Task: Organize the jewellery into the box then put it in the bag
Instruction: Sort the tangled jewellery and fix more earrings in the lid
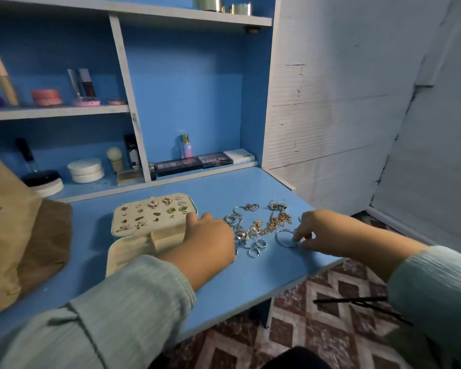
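Blue shelving backed the counter [155,286], and on it the open box [155,230] lay with its long axis running away from the person, the lid panel studded with earrings [155,213] on the far side and the tray half nearest the body. Just right of the box sat the loose jewellery [258,227], a tangle of chains and rings spread across the counter between the two hands.

At the tangle's right edge lay a thin hoop [285,238], flat on the counter, and the right hand [322,233] was plainly the nearer one: its fingertips were curled down and pinching at the hoop's rim. The left hand [210,238] rested at the box's right side, fingers fairly straight and holding nothing that could be seen, seemingly steadying the box.

From the hoop, the box lay to the left, past the tangle, so the carry would likely go leftward over the pile. Farther left, the brown bag [14,235] lay slumped on the counter, beside the box.
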